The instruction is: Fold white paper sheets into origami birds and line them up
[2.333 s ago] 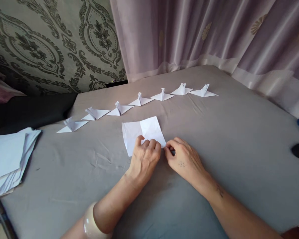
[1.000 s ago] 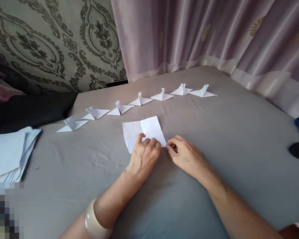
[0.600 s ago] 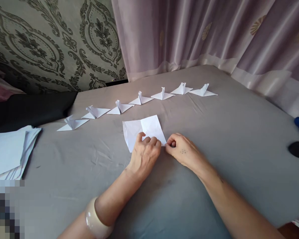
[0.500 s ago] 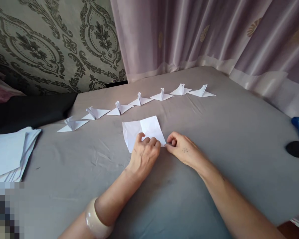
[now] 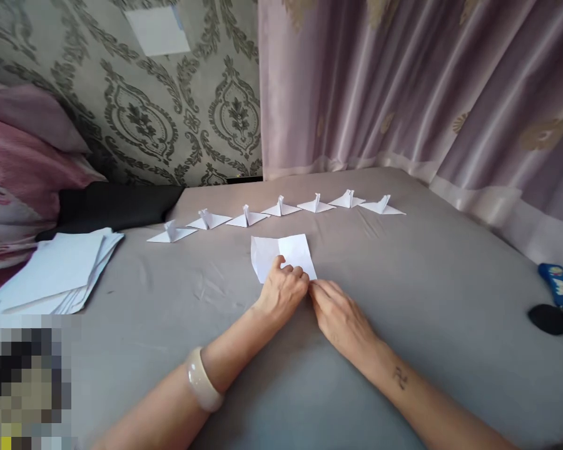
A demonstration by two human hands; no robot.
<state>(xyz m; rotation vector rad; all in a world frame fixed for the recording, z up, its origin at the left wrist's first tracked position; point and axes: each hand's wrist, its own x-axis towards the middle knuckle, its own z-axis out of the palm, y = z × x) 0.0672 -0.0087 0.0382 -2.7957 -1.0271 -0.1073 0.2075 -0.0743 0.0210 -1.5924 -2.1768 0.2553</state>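
Note:
A white, creased sheet of paper [image 5: 296, 251] lies partly unfolded on the grey cloth, a fold line running down its middle. Over its near edge, my left hand [image 5: 286, 289] is closed, fingers curled down on the paper and thumb sticking up. My right hand [image 5: 335, 309] meets it at the near right corner, fingers pressed together on that corner; the fingertips are partly hidden. Beyond the sheet stands a curved row of several folded paper birds, one of them a white paper crane [image 5: 281, 207] near the middle.
A stack of white paper [image 5: 60, 265] lies at the left, before a black item [image 5: 117, 206] and pink bedding [image 5: 23, 144]. Purple curtains [image 5: 338, 94] hang behind the grey surface [image 5: 426, 281]. At the right edge are a blue packet [image 5: 558, 284] and a black round object [image 5: 550, 319].
My right hand has turned palm-down and closed in on the paper's near right corner, beside my left hand. The left hand stays on the sheet. The whole view has shifted and tilted up.

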